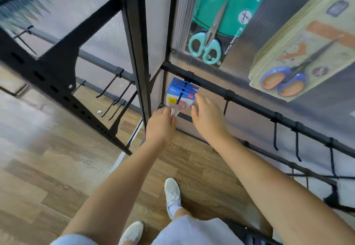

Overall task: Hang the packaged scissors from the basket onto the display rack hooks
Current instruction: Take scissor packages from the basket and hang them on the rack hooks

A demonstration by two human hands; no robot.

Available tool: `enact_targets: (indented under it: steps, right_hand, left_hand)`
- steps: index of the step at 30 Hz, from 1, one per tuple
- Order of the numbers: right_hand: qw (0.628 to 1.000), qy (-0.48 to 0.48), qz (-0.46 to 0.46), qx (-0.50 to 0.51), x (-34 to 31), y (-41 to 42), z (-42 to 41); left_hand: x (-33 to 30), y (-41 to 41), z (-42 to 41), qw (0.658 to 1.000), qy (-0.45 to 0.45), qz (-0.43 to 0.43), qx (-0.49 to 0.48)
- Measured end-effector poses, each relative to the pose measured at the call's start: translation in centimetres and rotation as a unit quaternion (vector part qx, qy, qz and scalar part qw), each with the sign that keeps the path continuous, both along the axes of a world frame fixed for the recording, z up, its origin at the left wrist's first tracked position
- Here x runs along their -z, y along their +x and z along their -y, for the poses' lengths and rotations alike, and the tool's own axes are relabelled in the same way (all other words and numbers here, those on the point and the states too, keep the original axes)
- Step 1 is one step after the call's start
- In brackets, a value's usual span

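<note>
left hand (160, 124): pinching bottom of scissor packs (180, 96) on hook (180, 97) | right hand (206, 115): fingers loosely spread, just right of packs

We see a bunch of small blue-topped, clear-fronted scissor packages (180, 96) hanging on a black metal hook (180, 98) that juts from the lowest black crossbar (249, 102) of the display rack, near its left corner post. The packs sit stacked one behind another, tilted, with a yellow label and reddish handles showing through the front one. Our left hand (160, 125) pinches its bottom edge; our right hand (207, 116) hovers just beside it with fingers spread
</note>
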State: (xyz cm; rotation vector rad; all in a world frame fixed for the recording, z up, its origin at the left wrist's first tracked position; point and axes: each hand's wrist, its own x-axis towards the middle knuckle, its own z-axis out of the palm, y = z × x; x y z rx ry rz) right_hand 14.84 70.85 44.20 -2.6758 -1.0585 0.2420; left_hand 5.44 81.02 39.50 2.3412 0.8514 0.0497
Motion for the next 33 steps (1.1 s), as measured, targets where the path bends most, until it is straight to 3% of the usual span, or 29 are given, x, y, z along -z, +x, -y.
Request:
enact_targets:
  steps: [4,7,10,14,19,22,26,30,33]
  right_hand:
    - [0.998,-0.037,0.042,0.039,-2.5,-4.7,2.2]
    - [0.993,-0.012,0.057,0.098,-4.3,-8.9,4.6]
    - [0.985,0.022,0.061,0.161,-5.9,-13.7,7.5]
    - [0.966,-0.020,0.073,0.247,-6.8,-19.7,13.3]
    - [0.908,0.005,0.067,0.413,-7.3,-25.4,22.9]
    - [0.875,0.011,0.065,0.480,-7.7,-28.5,27.9]
    - [0.817,0.034,0.058,0.573,-6.0,-33.1,34.6]
    - [0.785,0.008,0.012,0.619,-3.1,-37.9,41.5]
    - [0.763,-0.011,-0.015,0.646,-1.1,-40.4,46.8]
  left_hand:
    - [-3.2,-2.0,1.2,0.986,0.094,0.019,0.136]
    - [-6.1,-4.9,2.7,0.961,0.166,0.001,0.220]
    - [-9.2,-7.7,5.1,0.936,0.207,-0.015,0.284]
    - [-12.2,-10.3,11.8,0.898,0.220,-0.010,0.381]
    - [-13.9,-12.7,22.4,0.825,0.198,0.014,0.529]
    - [-14.2,-14.3,28.1,0.796,0.173,0.009,0.581]
    - [-12.5,-16.8,35.4,0.731,0.198,0.008,0.653]
    - [-9.6,-19.6,42.4,0.672,0.221,-0.043,0.705]
    - [-7.7,-21.2,47.7,0.648,0.227,-0.066,0.724]
